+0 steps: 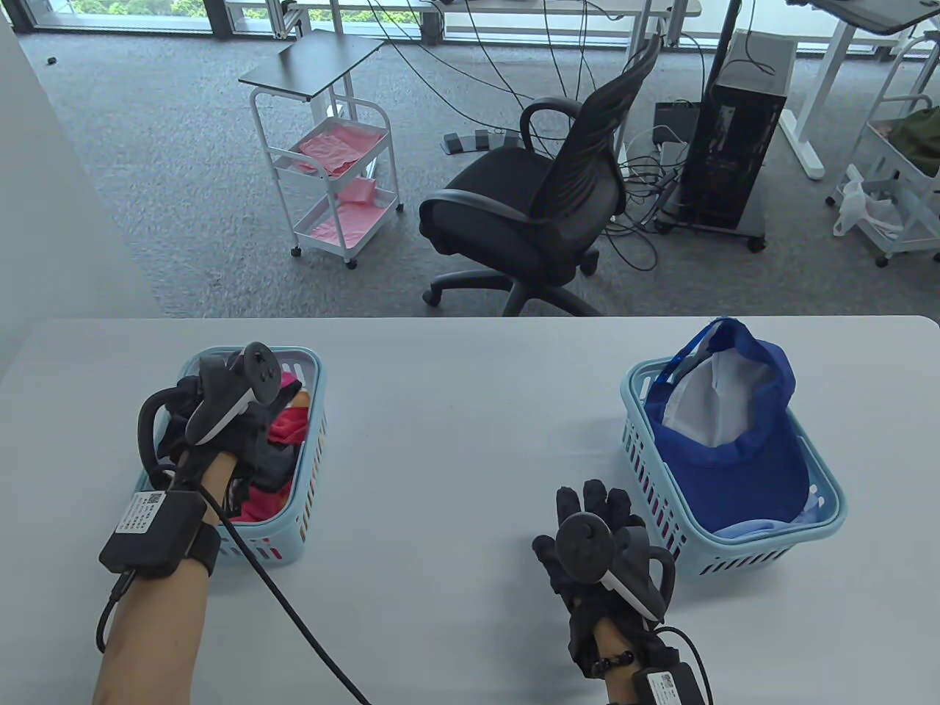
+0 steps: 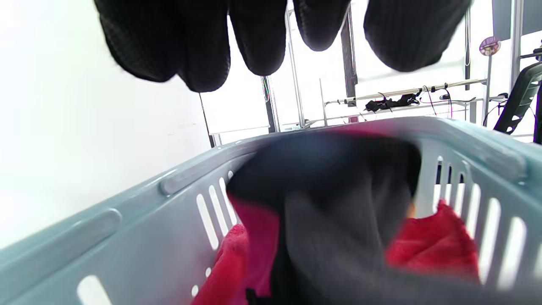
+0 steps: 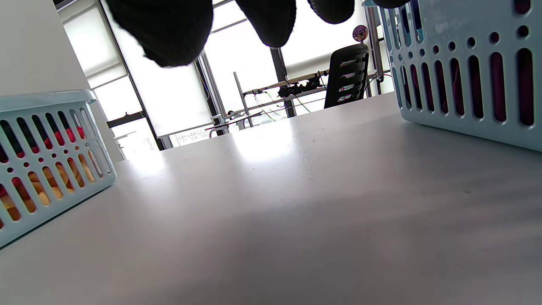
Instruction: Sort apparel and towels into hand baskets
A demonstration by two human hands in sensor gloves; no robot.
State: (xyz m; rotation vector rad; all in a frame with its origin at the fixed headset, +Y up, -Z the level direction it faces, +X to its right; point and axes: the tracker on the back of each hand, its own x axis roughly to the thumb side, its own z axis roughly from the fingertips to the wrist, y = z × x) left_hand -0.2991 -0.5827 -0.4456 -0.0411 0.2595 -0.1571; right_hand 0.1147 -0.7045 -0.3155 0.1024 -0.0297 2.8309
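A light blue hand basket (image 1: 314,365) stands at the table's left and holds red and pink towels (image 1: 288,427) and a dark grey cloth (image 2: 338,212). My left hand (image 1: 239,440) hovers over this basket with its fingers (image 2: 262,38) spread above the cloth and holds nothing. A second light blue basket (image 1: 633,389) at the right holds a blue cap (image 1: 742,440) with a white lining. My right hand (image 1: 587,514) lies low over the bare table just left of that basket, fingers (image 3: 271,21) spread and empty.
The white table (image 1: 455,411) runs between the two baskets, which both show in the right wrist view, the left one (image 3: 42,148) and the right one (image 3: 465,84). Beyond the far edge stand an office chair (image 1: 529,205) and a white cart (image 1: 338,183). A cable (image 1: 294,617) trails from my left wrist.
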